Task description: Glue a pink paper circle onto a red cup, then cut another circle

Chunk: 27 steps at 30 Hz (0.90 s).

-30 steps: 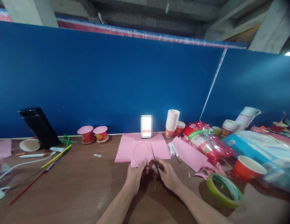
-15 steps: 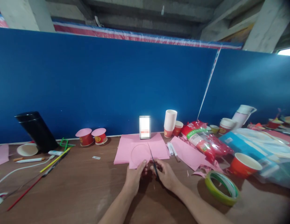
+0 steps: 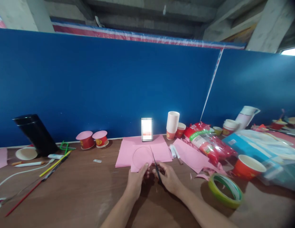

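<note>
You look to be at the cutting step, working scissors (image 3: 157,172) around the circle (image 3: 133,157) drawn on a pink sheet (image 3: 141,160). Your left hand (image 3: 136,182) has a pinching grip on the sheet's near edge, thumb on top, its other fingers mostly hidden. Your right hand (image 3: 170,178) has its grip wrapped about the scissor handles, blades pointing away from you along the right side of the circle; you cannot tell from here whether the blades are parted or how far any cut runs. The next move seems to call for short snips that follow the curve, with your left hand turning the paper into the blades and your thumb clear of their path. The sheet is in front of you, over the near part of a stack of pink paper (image 3: 125,152) on the tabletop (image 3: 90,193); whether it touches the stack is unclear. It looks thin and fairly flat, with a straight left edge, and the thin dark outline passes close to its right side.
</note>
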{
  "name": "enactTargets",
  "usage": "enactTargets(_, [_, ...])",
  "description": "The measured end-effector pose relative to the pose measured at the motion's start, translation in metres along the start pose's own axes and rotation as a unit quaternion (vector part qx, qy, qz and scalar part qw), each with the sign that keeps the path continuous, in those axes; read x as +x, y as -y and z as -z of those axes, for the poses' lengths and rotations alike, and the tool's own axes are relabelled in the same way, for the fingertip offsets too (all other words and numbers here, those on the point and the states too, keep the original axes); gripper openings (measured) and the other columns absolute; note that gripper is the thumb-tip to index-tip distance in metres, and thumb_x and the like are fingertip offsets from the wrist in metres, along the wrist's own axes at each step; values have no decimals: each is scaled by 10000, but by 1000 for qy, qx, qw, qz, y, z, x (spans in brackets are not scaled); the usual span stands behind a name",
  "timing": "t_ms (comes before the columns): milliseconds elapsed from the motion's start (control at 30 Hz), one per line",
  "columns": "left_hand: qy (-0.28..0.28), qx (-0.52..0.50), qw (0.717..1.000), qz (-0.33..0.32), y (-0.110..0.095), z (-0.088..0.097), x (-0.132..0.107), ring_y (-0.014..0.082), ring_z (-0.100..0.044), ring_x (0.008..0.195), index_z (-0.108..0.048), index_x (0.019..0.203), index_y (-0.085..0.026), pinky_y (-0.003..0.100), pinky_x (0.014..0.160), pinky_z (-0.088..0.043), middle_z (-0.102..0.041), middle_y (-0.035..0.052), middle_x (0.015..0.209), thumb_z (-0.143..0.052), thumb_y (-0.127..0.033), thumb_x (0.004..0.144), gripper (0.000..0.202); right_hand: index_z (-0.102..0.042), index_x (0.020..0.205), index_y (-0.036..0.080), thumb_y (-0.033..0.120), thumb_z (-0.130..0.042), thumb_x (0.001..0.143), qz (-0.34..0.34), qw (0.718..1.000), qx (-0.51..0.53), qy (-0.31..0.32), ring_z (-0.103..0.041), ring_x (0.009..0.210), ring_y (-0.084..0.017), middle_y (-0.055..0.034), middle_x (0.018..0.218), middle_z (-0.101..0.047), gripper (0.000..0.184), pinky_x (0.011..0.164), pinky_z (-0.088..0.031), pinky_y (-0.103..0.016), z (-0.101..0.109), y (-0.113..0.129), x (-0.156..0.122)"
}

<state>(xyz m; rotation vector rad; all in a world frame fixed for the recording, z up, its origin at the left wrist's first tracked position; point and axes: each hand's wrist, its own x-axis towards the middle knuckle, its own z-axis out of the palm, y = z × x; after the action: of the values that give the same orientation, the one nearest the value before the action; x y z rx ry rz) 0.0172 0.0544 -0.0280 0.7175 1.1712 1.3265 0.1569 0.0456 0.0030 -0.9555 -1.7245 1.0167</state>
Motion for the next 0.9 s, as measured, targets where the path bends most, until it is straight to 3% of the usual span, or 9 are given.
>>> enactTargets(900, [7, -8, 1000, -24, -3, 0, -3, 110, -527, 461, -636, 680, -103, 221, 456, -429, -600, 28, 552, -676, -390, 576, 308, -577, 950, 161, 304, -491, 789, -8, 1000, 7, -4, -498, 587, -131, 7, 620, -543, 232, 542, -408, -216, -1, 0, 0])
